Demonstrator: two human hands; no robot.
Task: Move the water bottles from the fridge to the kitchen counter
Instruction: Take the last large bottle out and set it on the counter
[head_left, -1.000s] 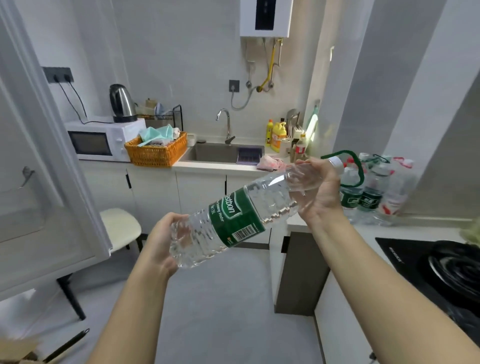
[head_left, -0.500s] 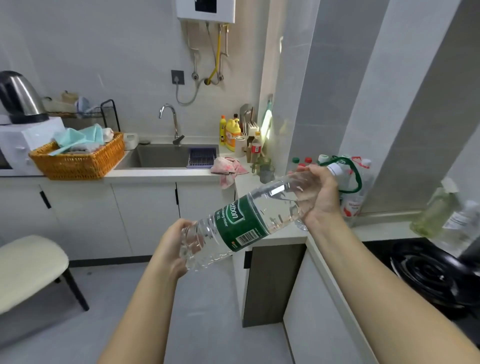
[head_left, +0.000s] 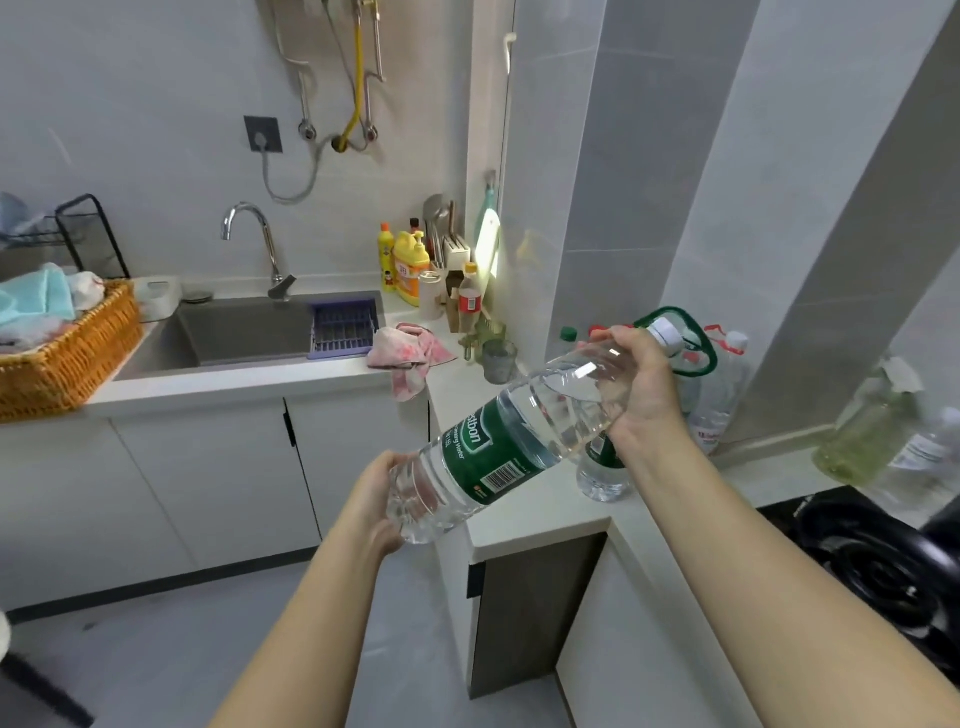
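One large water bottle (head_left: 498, 447) in transit, carried slantwise in both hands, cap end high and to the right, base low and to the left. Hanging over the corner of the counter (head_left: 524, 514) and the floor beside it, not yet set down, touching nothing but skin. Gripped near the neck by the right hand (head_left: 641, 384), fingers (head_left: 608, 335) curled over the shoulder just below the white cap, palm beneath. Cupped at the base by the left hand (head_left: 382, 499), thumb along the near side, the other fingers mostly hidden behind the clear plastic, wrapped round as far as can be told. Green label midway between the two hands, free of both.

Partly done, by the look of it: another green-labelled bottle (head_left: 600, 475) already upright on the counter, just behind the right wrist, and a cluster of more bottles (head_left: 719, 400) further back against the tiled wall, some with red caps or handles, some perhaps never from the fridge. No telling how many left to fetch, with the fridge out of view. Left for this one: tipping upright and standing on the bare patch of counter near the corner, clear of the standing bottle. Probably full and heavy, hence the two-handed hold.
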